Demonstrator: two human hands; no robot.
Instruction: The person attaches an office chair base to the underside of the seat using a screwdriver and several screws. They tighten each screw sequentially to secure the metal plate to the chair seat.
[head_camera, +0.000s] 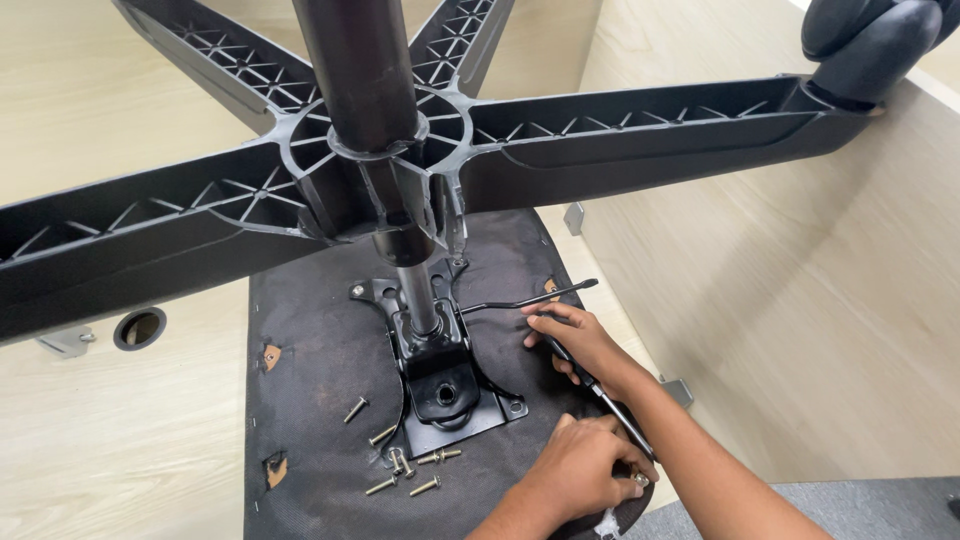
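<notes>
The work in hand looks like bolting the black metal seat-mechanism plate (440, 385) to the underside of the black fabric-covered chair seat (320, 400), which lies upside down on the pale wooden counter (110, 440). A long dark screwdriver-like tool (600, 395) runs diagonally between the two hands, its tip end under the upper hand and its handle end at the lower one. My guess is that a bolt at the plate's near-right corner is being driven; the bolt itself is hidden.

The right hand (580, 340) lies palm down, fingers curled loosely over the tool's shaft, steadying it just beside the thin black adjustment lever (525, 300). The left hand (585, 465) is nearer the camera, wrapped around the tool's handle, wrist bent inward, knuckles up.

To the left of the left hand, several loose silver bolts (400, 470) lie scattered on the fabric, close to the plate's near edge. Beyond both hands rises the black gas-lift column (365, 90), with the black plastic five-star base (560, 150) spreading overhead and a black caster wheel (870, 40) at one arm's end.

The next move would call for steady downward pressure and a straight tool.
</notes>
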